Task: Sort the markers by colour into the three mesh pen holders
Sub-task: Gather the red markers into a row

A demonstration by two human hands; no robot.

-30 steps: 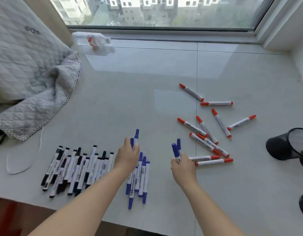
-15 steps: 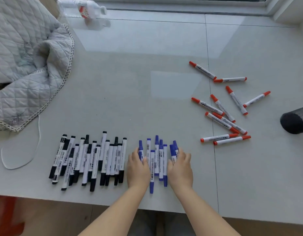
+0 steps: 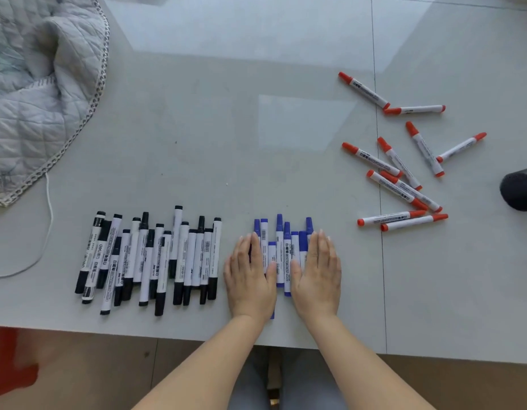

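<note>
Blue markers (image 3: pixel 281 255) lie in a tight row near the front edge of the pale table (image 3: pixel 197 143), flanked by the left hand (image 3: pixel 250 275) and the right hand (image 3: pixel 317 272), both flat with straight fingers pressing inward and gripping nothing. To do this well, the palms should likely squeeze evenly so the caps line up and none rolls toward the black markers (image 3: pixel 149 258) just beside. Red markers (image 3: pixel 401 173) lie scattered near a black mesh holder (image 3: pixel 519 189) at the right edge.
</note>
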